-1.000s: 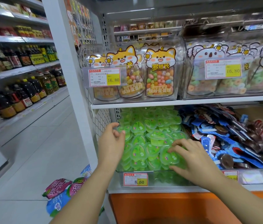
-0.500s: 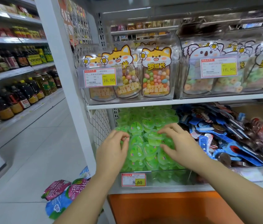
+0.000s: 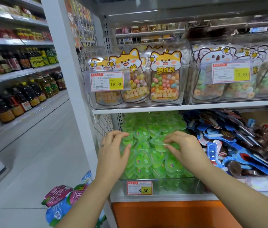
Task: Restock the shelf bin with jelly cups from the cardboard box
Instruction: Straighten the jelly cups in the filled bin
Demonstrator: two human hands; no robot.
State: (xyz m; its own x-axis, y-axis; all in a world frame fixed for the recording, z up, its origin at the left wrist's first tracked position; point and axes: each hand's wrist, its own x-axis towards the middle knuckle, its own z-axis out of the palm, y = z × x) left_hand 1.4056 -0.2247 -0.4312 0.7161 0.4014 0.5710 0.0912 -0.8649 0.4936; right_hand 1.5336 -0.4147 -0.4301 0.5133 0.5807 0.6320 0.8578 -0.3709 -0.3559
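Note:
A clear shelf bin (image 3: 171, 186) on the lower shelf is heaped with green heart-shaped jelly cups (image 3: 144, 160). My left hand (image 3: 111, 150) lies on the left side of the heap, fingers bent over the cups. My right hand (image 3: 184, 148) lies on the right side, with fingertips and thumb touching one cup near the middle. Whether either hand actually grips a cup is unclear. The cardboard box is out of view.
A yellow 8.60 price tag (image 3: 139, 187) hangs on the bin front. A neighbouring bin of blue and red snack packets (image 3: 238, 145) sits to the right. Candy jars (image 3: 164, 79) stand on the shelf above. Snack bags (image 3: 60, 199) lie on the floor at lower left; an oil-bottle aisle (image 3: 23, 96) runs left.
Both hands have moved up and inward over the heap. The right hand went from the front right of the bin to the middle; the left came off the bin's left edge.

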